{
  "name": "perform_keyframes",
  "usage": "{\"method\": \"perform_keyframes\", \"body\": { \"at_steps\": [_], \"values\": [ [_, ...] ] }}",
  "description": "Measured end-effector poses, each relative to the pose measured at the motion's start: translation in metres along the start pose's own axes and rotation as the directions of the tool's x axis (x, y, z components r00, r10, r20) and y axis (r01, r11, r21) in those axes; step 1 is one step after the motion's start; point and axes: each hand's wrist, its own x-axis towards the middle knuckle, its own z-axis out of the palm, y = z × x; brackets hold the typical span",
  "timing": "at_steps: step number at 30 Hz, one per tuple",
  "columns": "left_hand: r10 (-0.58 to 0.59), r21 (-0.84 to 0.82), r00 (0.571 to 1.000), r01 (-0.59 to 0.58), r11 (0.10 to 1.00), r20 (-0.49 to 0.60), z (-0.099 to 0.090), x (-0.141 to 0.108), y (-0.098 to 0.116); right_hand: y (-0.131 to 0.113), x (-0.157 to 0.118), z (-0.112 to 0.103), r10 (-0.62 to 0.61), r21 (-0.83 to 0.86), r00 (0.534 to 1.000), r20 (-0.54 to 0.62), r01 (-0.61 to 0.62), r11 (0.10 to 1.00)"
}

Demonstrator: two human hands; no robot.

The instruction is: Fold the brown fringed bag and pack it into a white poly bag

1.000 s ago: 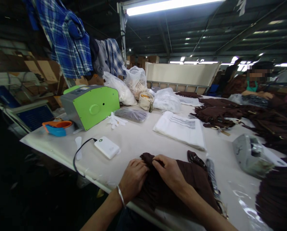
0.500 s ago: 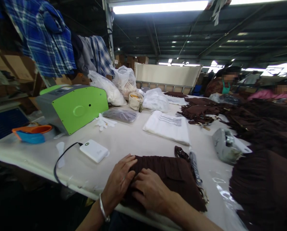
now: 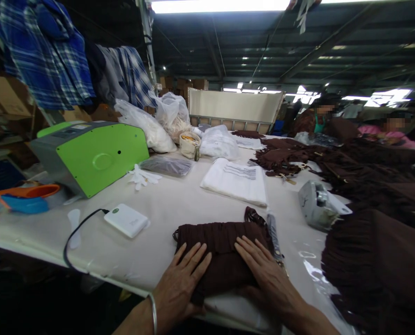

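A dark brown gathered fabric bag (image 3: 224, 260) lies at the front of the table. On its left part my left hand (image 3: 182, 279) rests, fingers stretched out and apart. My right hand (image 3: 266, 270) lies across the bag's right part with long, straight fingers. Both thumbs are low by the bag's near edge and partly hidden. Beside the bag's right edge are a dark strap (image 3: 256, 216) and a greyish wrapped strip (image 3: 274, 235) with a metal piece at its end.
A stack of white printed plastic bags (image 3: 235, 181) lies beyond the bag. To the left are a white power bank (image 3: 127, 220) with a cable, a green-grey machine (image 3: 102, 158) and an orange-blue tape roll (image 3: 28, 197). A tape dispenser (image 3: 317, 204) and brown bags (image 3: 374, 260) stand right. Two people sit farther back.
My right hand has moved from the bag's left side to its right side and flattened out. The bag now lies squarer to me, and its left edge shows. The view has shifted slightly.
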Motion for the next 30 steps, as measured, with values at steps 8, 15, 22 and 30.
{"method": "perform_keyframes", "body": {
  "at_steps": [8, 15, 22, 30],
  "values": [
    [-0.062, -0.017, 0.998, 0.062, 0.998, -0.010, -0.026, 0.025, -0.053, -0.014, 0.054, -0.017, 0.105, 0.076, 0.991, -0.077, -0.099, 0.992],
    [-0.120, -0.197, 0.969, 0.077, 0.977, -0.215, -0.044, -0.001, -0.050, -0.013, 0.066, -0.035, 0.052, 0.158, 0.994, -0.098, -0.036, 0.987],
    [-0.172, -0.029, 0.925, 0.172, 0.985, -0.340, -0.034, -0.014, -0.032, -0.009, 0.070, -0.009, -0.007, 0.162, 0.998, 0.066, -0.004, 0.987],
    [-0.197, -0.062, 0.941, 0.187, 0.980, -0.275, -0.039, 0.031, -0.026, -0.017, 0.068, -0.018, 0.044, 0.161, 0.999, 0.012, -0.045, 0.986]
  ]
}}
